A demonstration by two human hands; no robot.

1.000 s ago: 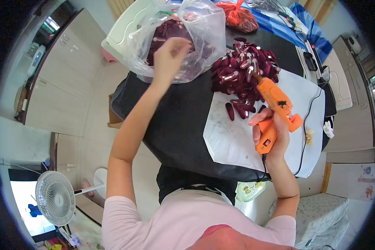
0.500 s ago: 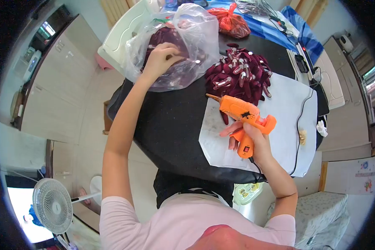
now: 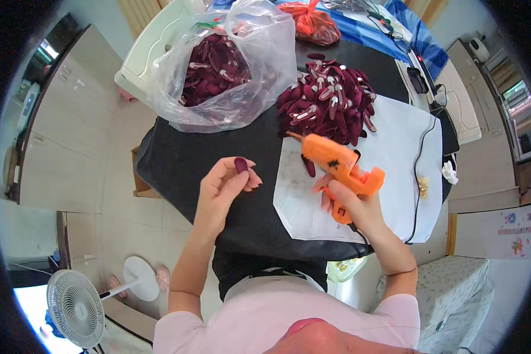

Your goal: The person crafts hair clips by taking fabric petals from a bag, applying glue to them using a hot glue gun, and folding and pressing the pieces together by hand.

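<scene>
Between thumb and fingers, my left hand [image 3: 221,186] pinches a dark red velvety oval piece [image 3: 241,165] above the black table top. An orange glue gun [image 3: 336,162] is gripped in my right hand [image 3: 357,203], its nozzle pointing up and left, just below a heap of dark red hair clips [image 3: 330,100] with metal parts showing. One loose dark red clip [image 3: 308,166] lies on white paper [image 3: 401,153] left of the gun. More dark red pieces [image 3: 215,68] fill an open clear plastic bag [image 3: 218,115] at the upper left.
A red plastic bag [image 3: 312,23] sits behind the heap. The gun's black cord [image 3: 418,171] runs over the paper. White crumpled tissue [image 3: 449,173] is at the table's right edge. A white chair [image 3: 137,68] stands behind the clear bag, and a fan [image 3: 75,308] is at lower left.
My left hand has come out of the clear bag, down toward me, with a dark red piece now visible in it. The glue gun has swung left from the heap, its nozzle turned leftward.
</scene>
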